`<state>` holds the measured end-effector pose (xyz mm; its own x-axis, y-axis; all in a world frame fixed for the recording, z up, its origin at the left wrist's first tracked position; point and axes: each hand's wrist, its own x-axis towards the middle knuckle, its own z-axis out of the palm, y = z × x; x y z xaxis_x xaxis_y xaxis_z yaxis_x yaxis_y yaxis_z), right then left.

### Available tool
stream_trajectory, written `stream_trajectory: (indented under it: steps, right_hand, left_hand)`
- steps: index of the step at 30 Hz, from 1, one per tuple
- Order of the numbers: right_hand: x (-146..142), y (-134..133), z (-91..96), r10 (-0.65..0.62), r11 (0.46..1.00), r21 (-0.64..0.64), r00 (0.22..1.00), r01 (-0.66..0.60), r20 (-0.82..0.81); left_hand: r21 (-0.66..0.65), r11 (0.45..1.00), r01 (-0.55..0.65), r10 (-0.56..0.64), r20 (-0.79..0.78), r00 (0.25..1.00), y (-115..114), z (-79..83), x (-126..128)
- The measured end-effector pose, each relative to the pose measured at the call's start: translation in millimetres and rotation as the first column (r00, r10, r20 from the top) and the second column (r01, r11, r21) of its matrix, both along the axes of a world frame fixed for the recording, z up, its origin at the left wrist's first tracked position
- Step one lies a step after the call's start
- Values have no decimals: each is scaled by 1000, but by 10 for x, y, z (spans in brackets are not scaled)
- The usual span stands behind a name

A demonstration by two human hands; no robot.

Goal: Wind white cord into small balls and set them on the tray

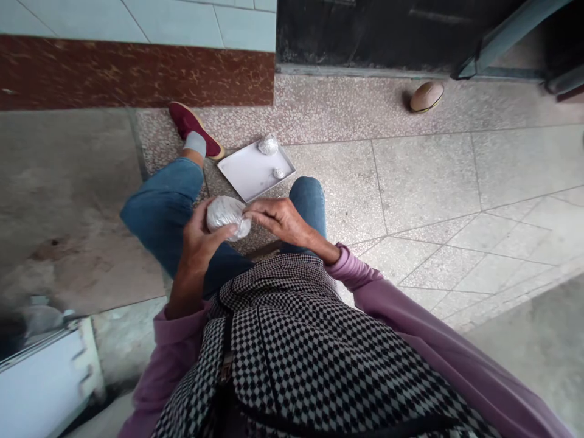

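Observation:
A whitish rounded lump (224, 213) with a wrinkled surface, like something wrapped in thin paper or film, is held above my lap. My left hand (197, 231) is wrapped round its left side, with the thumb across the lower front. On the other side, my right hand (281, 220) pinches the lump's right edge between thumb and fingers. Just beyond lies a shallow white tray (244, 173) on the floor. Inside it sit a crumpled whitish ball (268, 145) and a smaller whitish piece (278, 173), both near its right side.
A maroon shoe (194, 128) on my foot stands left of the tray. Farther right, a rounded tan object (427, 96) with a dark band rests by the dark doorway (365, 36). A tiled wall (137, 24) rises at upper left, and a white panel (41, 383) stands at lower left.

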<state>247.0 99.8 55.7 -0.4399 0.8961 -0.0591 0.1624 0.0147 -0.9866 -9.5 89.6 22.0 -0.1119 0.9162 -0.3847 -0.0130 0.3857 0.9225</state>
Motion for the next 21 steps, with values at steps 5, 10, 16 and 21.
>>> stream_trajectory:
  steps: [5,10,16,21]
  right_hand:
    - [-26,251,-74,-94,994,-47,995,96,43]
    - [-124,196,-232,-115,992,-38,992,117,61]
    - [-156,287,-485,-127,989,-79,990,122,-62]
    - [-237,218,-634,-152,978,-154,988,144,-40]
  left_hand:
    - [-72,962,265,-246,204,948,-182,-6,51]
    - [-39,976,212,-195,266,944,-267,-184,130]
    - [-86,970,228,-187,337,923,-323,-216,193]
    - [-27,1000,-9,20,432,901,-284,-93,238]
